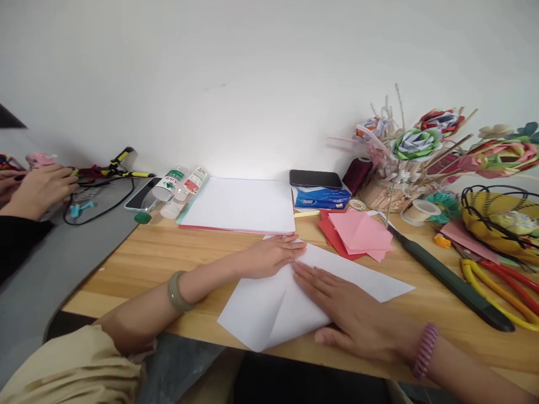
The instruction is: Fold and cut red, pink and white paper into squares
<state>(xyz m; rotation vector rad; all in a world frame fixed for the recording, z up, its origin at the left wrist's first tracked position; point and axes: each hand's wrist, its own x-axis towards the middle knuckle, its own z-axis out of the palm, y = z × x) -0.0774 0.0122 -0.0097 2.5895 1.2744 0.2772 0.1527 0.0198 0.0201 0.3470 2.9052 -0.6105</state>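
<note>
Fingers of both hands lie flat and extended — gripping nothing — on one white sheet [269, 314] near the desk's [138, 264] front edge. Left hand [269, 255] pins the upper fold; right hand [349, 314] presses the flap. Step judged: creasing a diagonal fold — next calls for a firm swipe along it. Count: one paper stack [242, 205], two phones, several pink squares [360, 231].

A craft workspace: wooden desk [177, 252]; coloured paper squares [357, 233]; paper flowers [416, 143].
</note>
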